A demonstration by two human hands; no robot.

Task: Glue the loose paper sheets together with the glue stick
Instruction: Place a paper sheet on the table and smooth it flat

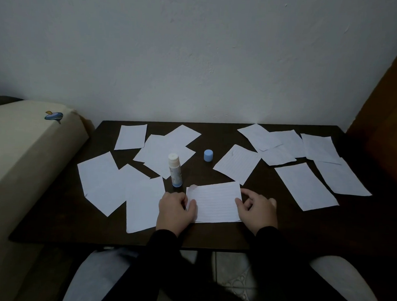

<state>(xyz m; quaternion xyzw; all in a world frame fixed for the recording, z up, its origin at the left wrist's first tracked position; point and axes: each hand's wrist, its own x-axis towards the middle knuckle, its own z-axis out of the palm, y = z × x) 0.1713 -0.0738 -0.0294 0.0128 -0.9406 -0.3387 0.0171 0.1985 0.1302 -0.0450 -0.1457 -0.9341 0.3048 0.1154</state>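
Both hands, left hand (175, 210) and right hand (257, 211), press the lined sheet (214, 203) flat on the counter (281, 228), fingers apparently open. Thin, limp paper: lift by edges.

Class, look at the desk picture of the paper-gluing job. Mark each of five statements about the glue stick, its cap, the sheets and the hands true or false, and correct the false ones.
1. The glue stick stands upright on the table. True.
2. The blue cap is on the glue stick. False: it sits apart on the table, to the stick's right.
3. Both the left hand and the right hand touch the lined sheet nearest the person. True.
4. The right hand holds the glue stick. False: neither hand holds it.
5. All the sheets lie in one neat pile. False: the loose sheets are scattered, some overlapping.
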